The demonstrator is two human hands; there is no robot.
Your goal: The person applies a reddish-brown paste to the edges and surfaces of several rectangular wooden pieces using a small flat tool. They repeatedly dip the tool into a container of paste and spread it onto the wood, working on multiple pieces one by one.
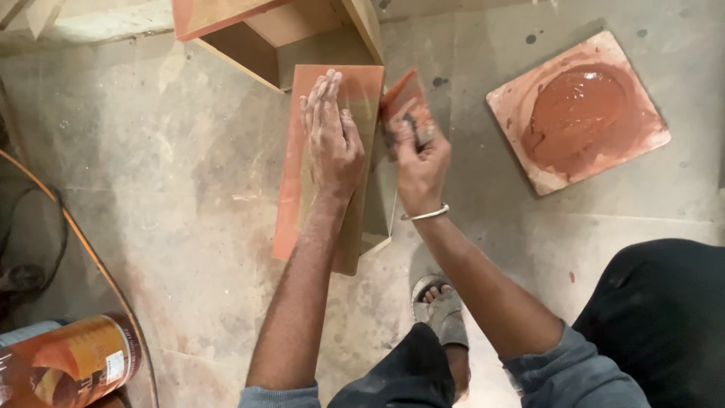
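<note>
Board: wooden board [302,189], part coated reddish-brown, stood on the floor [166,174] on its lower end, leaning up toward the open wooden box [279,34].
Left hand: left hand [331,140] laid flat on the board's upper face, fingers [321,94] stretched out and pressed together, nothing gripped.
Right hand: right hand [419,159] just right of the board, fingers clamped on a small paste-smeared spreader [404,98]; spreader edge is at the board's right side, contact cannot be told.
Wrist: metal bangle [425,214] worn on the right wrist.
Paste: square slab [578,113] with a heap of wet reddish-brown paste, on the floor, well apart to the right.
Tin: orange tin [72,363] lying at lower left.
Foot: sandalled foot [442,310] seen below the arms.
</note>
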